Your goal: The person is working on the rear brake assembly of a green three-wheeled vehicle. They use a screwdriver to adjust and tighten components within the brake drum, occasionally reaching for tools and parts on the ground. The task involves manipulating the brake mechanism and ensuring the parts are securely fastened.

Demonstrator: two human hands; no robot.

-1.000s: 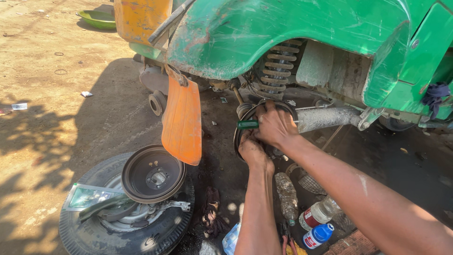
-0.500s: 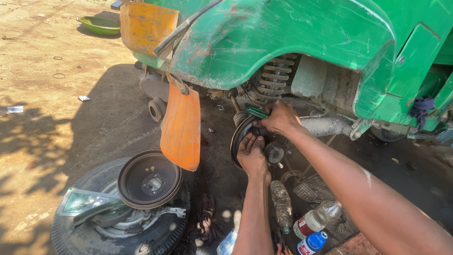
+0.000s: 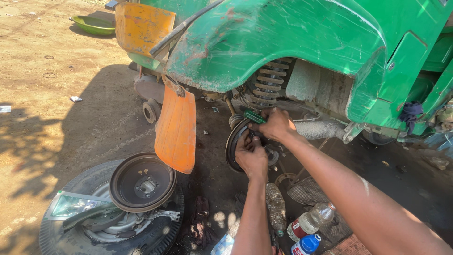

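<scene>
Currently I am working at the exposed round dark steel brake backing plate [image 3: 234, 146] on the rear hub of the dented green three-wheeler body [image 3: 283, 38], low under the wheel arch and just below the rusty coil spring [image 3: 266, 82]; my left hand [image 3: 252, 158] is pressing against the plate's face, fingers curled narrow on a small part I cannot make out; my right hand [image 3: 278, 125] is closing around a green-handled screwdriver [image 3: 255, 116], its tip hidden behind the plate.

Judging handling: the plate is looking stiff, heavy and bolted fast, likely greasy and slippery, with a thin rim that could cut; the safest hold is seeming to be its outer rim or flat face, not the small fittings.

Room is tight; the arch edge is hanging just above, the orange rubber mud flap [image 3: 177, 130] is crowding the left, and the grey axle tube [image 3: 321, 128] is running off right; open dirt is lying towards me, though clear plastic bottles [image 3: 309, 222] are standing near my forearms; the removed dark brake drum [image 3: 142, 182] is resting on the black tyre [image 3: 66, 231], well apart.
</scene>
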